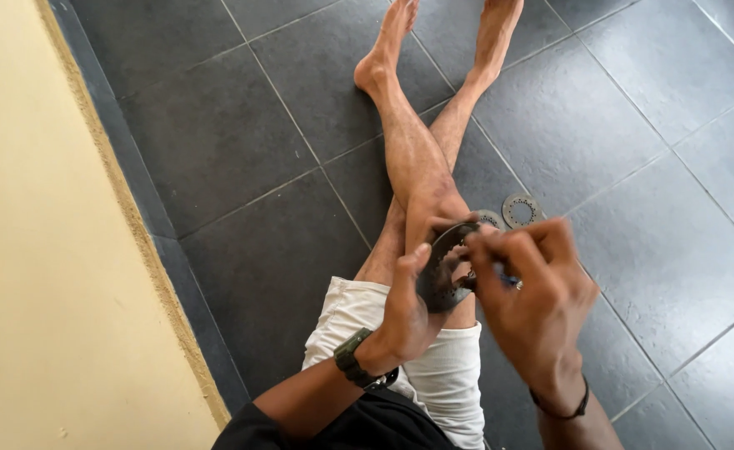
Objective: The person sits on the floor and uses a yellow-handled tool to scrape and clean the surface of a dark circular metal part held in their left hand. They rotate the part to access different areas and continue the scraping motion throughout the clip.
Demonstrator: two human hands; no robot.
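I sit on a dark tiled floor with my legs crossed in front of me. My left hand [407,310] grips a round perforated metal disc [438,275] by its edge, held upright above my thigh. My right hand [527,293] is closed against the disc's right side, fingers pinched on something small that I cannot make out. A watch sits on my left wrist, a thin dark band on my right.
Two more perforated metal discs [520,209] lie on the floor just right of my knee. A cream wall [42,250] with a dark skirting runs along the left. Grey floor tiles [650,150] spread to the right and ahead.
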